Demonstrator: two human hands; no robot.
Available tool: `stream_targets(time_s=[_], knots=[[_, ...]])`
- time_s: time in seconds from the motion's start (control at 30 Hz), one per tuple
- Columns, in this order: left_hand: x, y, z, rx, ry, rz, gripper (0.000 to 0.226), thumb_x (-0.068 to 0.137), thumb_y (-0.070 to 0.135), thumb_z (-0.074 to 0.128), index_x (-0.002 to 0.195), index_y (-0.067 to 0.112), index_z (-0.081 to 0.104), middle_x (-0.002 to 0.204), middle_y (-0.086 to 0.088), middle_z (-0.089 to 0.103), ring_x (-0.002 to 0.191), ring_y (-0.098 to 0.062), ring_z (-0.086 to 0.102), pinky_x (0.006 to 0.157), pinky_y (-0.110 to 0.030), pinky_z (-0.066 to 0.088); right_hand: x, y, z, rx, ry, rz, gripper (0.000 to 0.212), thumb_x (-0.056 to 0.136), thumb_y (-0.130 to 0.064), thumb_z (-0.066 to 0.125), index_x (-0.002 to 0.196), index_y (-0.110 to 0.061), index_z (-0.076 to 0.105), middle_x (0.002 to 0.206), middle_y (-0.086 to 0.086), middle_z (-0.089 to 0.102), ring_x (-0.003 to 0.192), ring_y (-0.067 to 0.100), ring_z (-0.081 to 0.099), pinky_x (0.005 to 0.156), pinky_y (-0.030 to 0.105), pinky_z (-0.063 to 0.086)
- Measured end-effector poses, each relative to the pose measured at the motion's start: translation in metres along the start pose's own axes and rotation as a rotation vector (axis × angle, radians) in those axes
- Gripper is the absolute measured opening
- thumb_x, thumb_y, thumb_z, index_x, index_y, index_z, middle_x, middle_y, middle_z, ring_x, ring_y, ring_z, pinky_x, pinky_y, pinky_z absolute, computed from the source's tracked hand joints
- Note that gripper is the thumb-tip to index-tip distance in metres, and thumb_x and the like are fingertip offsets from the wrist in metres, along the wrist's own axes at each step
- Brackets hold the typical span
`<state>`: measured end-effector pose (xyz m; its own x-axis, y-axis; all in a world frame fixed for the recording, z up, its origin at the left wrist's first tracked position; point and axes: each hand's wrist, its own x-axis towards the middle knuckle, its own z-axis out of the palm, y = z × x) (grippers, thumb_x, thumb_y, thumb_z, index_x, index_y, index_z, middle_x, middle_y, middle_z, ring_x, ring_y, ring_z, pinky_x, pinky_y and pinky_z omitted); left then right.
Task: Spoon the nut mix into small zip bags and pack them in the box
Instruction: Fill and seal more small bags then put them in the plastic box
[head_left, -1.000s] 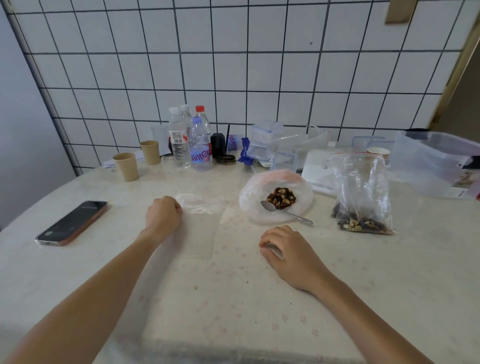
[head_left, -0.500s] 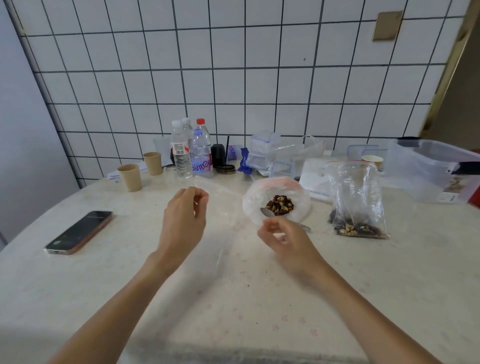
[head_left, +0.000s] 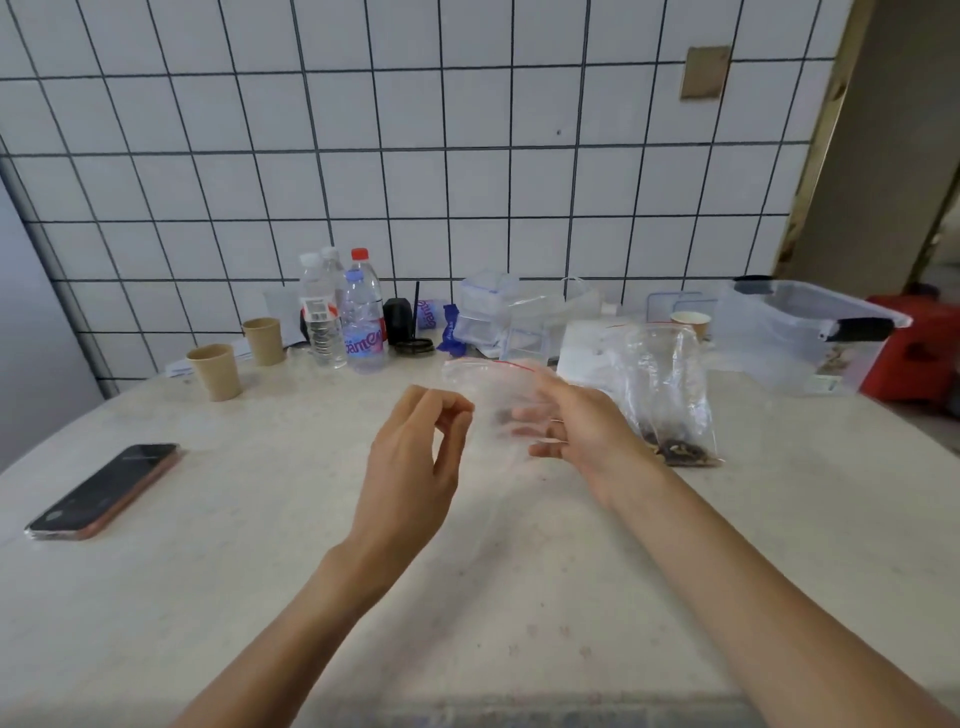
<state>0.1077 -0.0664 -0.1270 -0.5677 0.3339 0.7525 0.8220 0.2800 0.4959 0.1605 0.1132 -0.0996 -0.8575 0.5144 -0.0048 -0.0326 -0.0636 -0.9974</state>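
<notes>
zip bag (head_left: 493, 384) now off table (head_left: 260, 519)

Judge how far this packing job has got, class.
Done: nothing visibly packed; the clear box shows no filled small bags. In hand: the right hand holds up an empty small zip bag; the left hand hovers beside it. Left: spooning, sealing, boxing. The big nut bag waits.

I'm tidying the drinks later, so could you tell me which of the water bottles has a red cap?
The right-hand bottle, with the pink-lettered label; the two bottles left of it have white caps.
</notes>
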Motion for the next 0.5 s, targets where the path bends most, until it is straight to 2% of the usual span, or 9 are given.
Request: stream_targets(time_s=[0.03,0.1,0.17,0.2,0.27,0.33,0.47,0.5], knots=[[0.000,0.002,0.002,-0.065,0.000,-0.065,0.002,0.101,0.026,0.063,0.102,0.025,0.061,0.097,0.012,0.064,0.090,-0.001,0.062,0.069,-0.014,0.045,-0.001,0.001,-0.002,-0.003,0.016,-0.019,0.020,0.099,-0.031,0.062,0.114,-0.021,0.071,0.097,0.009,0.080,0.086,0.023,0.078,0.064,0.030,0.057],[0.003,0.006,0.005,-0.264,-0.004,-0.293,0.028,0.097,0.052,0.061,0.105,0.026,0.053,0.088,0.009,0.071,0.086,-0.003,0.068,0.069,-0.024,0.051,-0.006,0.002,-0.007,-0.033,0.051,-0.079,0.013,0.099,-0.017,0.060,0.103,-0.016,0.073,0.089,0.003,0.080,0.078,0.015,0.076,0.062,0.025,0.057],[0.011,0.009,0.006,-0.430,-0.030,-0.495,0.052,0.089,0.072,0.058,0.109,0.025,0.049,0.082,0.003,0.077,0.080,-0.007,0.073,0.071,-0.034,0.056,-0.011,0.003,-0.010,-0.086,0.071,-0.160,0.014,0.098,-0.015,0.061,0.097,-0.022,0.072,0.086,-0.002,0.079,0.071,0.007,0.072,0.061,0.020,0.057],[0.015,0.010,0.007,-0.452,-0.044,-0.546,0.056,0.086,0.075,0.059,0.110,0.025,0.049,0.079,0.003,0.077,0.077,-0.008,0.074,0.071,-0.036,0.057,-0.015,0.002,-0.010,-0.116,0.066,-0.201,0.015,0.098,-0.016,0.061,0.097,-0.026,0.072,0.086,-0.006,0.079,0.070,0.006,0.070,0.061,0.017,0.056],[0.020,0.010,0.009,-0.384,-0.051,-0.560,0.051,0.084,0.070,0.067,0.106,0.027,0.051,0.076,0.002,0.077,0.072,-0.006,0.074,0.067,-0.034,0.058,-0.023,0.000,-0.009,-0.165,0.050,-0.285,0.016,0.097,-0.019,0.063,0.093,-0.031,0.073,0.086,-0.009,0.078,0.068,0.006,0.068,0.059,0.014,0.053],[0.023,0.008,0.012,-0.319,-0.040,-0.524,0.036,0.090,0.056,0.070,0.100,0.024,0.056,0.077,0.002,0.076,0.069,-0.005,0.074,0.061,-0.031,0.054,-0.028,-0.002,-0.009,-0.210,0.070,-0.383,0.017,0.096,-0.018,0.065,0.087,-0.032,0.072,0.087,-0.004,0.078,0.068,0.007,0.067,0.059,0.017,0.054],[0.028,-0.003,0.008,-0.226,-0.021,-0.466,0.014,0.095,0.033,0.072,0.093,0.025,0.061,0.083,0.004,0.075,0.066,-0.003,0.073,0.057,-0.019,0.051,-0.027,-0.007,-0.023,-0.274,0.185,-0.463,0.012,0.095,-0.009,0.066,0.088,-0.018,0.072,0.088,0.004,0.077,0.085,0.025,0.072,0.079,0.044,0.060],[0.028,-0.005,0.006,-0.186,-0.015,-0.452,0.015,0.094,0.034,0.074,0.094,0.026,0.061,0.085,0.006,0.073,0.067,-0.005,0.072,0.058,-0.019,0.052,-0.027,-0.008,-0.026,-0.279,0.198,-0.465,0.011,0.094,-0.007,0.067,0.088,-0.015,0.072,0.088,0.002,0.076,0.085,0.025,0.071,0.082,0.044,0.059]])
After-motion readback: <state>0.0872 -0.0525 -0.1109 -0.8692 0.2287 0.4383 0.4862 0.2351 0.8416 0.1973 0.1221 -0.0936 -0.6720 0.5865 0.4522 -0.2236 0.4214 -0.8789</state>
